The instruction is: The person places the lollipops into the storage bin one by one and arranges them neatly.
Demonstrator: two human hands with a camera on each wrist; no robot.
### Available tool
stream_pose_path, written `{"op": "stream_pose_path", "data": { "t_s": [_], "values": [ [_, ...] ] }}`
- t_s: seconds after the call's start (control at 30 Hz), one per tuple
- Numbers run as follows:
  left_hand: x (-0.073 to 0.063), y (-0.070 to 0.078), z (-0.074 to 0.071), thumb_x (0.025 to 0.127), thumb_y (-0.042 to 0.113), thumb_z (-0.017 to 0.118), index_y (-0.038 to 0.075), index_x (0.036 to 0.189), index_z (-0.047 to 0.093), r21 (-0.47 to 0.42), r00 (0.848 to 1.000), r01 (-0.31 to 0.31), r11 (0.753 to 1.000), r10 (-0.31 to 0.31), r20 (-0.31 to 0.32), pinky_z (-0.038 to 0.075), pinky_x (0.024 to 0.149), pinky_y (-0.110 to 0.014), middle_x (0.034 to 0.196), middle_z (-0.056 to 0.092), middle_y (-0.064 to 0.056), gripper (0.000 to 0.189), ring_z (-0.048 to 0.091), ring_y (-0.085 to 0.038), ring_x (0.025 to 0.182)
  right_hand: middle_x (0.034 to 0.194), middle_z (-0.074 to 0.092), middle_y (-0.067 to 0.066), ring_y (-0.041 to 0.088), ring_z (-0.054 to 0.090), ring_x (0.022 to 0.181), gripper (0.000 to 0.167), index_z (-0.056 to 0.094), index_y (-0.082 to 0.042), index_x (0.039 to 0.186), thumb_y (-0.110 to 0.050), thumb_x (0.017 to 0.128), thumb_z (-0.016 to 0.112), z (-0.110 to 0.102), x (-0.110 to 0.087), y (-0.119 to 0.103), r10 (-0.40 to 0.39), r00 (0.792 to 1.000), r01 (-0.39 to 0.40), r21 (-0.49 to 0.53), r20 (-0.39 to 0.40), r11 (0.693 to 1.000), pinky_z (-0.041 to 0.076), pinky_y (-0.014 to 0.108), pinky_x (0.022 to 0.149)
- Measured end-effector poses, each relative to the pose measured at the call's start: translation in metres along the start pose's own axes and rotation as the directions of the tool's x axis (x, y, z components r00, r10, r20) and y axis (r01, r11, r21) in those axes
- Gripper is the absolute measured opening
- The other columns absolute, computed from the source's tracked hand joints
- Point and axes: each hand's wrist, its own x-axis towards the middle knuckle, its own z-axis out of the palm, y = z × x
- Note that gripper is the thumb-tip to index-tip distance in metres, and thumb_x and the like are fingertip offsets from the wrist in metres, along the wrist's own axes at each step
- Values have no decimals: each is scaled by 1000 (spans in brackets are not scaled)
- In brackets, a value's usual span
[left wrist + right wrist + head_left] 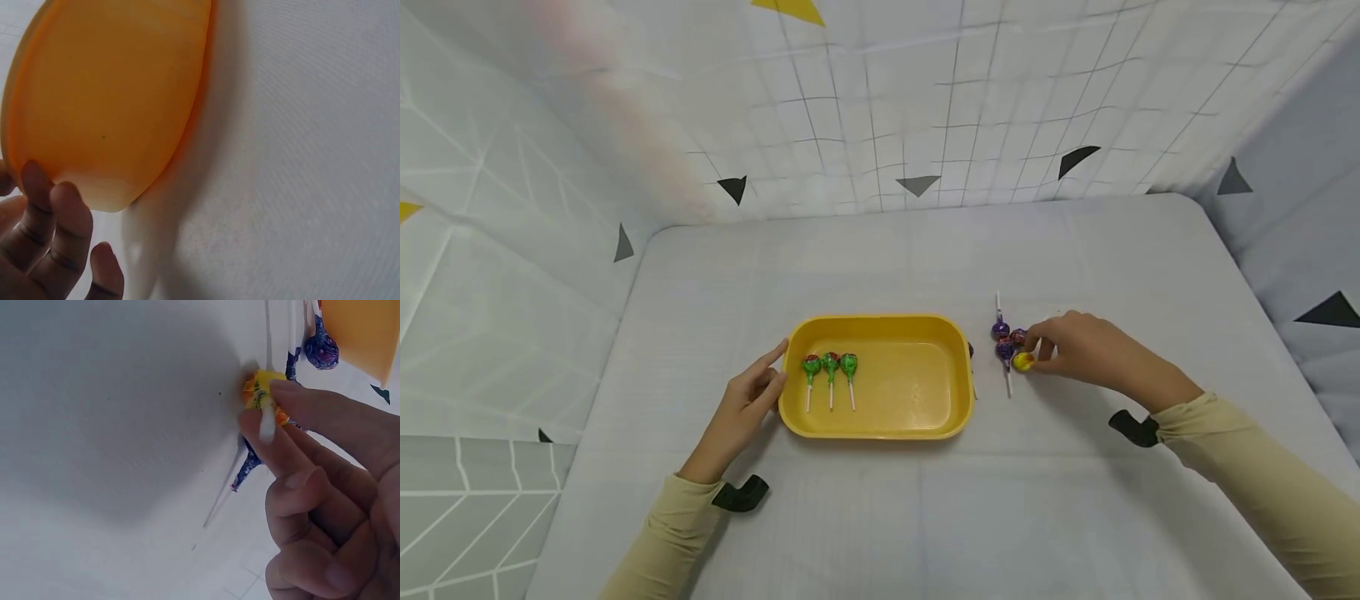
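Toward the middle of the table is a yellow tray (895,417). Three green-wrapped lollipops (831,362) lie side by side in its left part. My left hand (748,404) holds the tray's left edge, fingertips against the outer wall in the left wrist view. To the right of the tray, my right hand (1086,354) pinches the white stick of a yellow lollipop (253,394) between thumb and index finger. Touching or close beside its head are several purple lollipops (1001,331), some partly hidden by the hand in the right wrist view.
Another purple lollipop (972,351) lies against the tray's right side, mostly hidden by the rim in the head view. A white cloth covers the table (850,517). Patterned white fabric (880,125) stands behind it and at both sides.
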Motion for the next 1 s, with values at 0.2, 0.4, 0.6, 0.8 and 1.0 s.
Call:
{"op": "stream_pose_path", "data": {
  "t_s": [0.2,0.4,0.6,0.8,1.0],
  "values": [
    [1,0,0,109,17,54,16,159,43,11,1000,-17,1000,17,-2,50,60,-29,81,59,-9,51,56,-28,67,83,75,-6,11,64,74,18,79,-17,96,-34,91,81,4,2,1,-22,1000,22,7,-10,1000,53,31,64],
    [1,-2,1,109,16,54,14,158,43,15,1000,-22,1000,22,-6,50,59,-29,80,58,-9,50,56,-27,66,79,71,-9,10,59,71,22,76,-19,90,-40,90,80,6,2,2,-19,1000,19,-2,-25,1000,49,30,62],
    [2,-1,0,109,17,54,16,159,43,16,1000,-21,1000,21,-5,50,59,-28,80,59,-9,51,57,-28,66,91,75,-5,15,67,84,26,76,-17,103,-37,88,82,8,4,4,-30,999,30,4,-17,1000,57,39,73],
    [1,0,-1,109,18,54,17,159,42,12,1000,-13,1000,13,1,50,60,-28,80,59,-10,51,57,-28,66,90,73,-7,12,64,82,20,77,-20,101,-34,88,83,12,5,7,-40,999,40,22,14,999,55,34,73],
    [1,-1,0,109,18,54,17,160,42,0,1000,-4,1000,4,8,50,60,-28,81,60,-12,52,58,-29,67,84,71,-10,10,60,78,17,79,-22,99,-33,87,84,13,5,6,-57,998,56,14,26,998,51,30,69]
  ]
}}
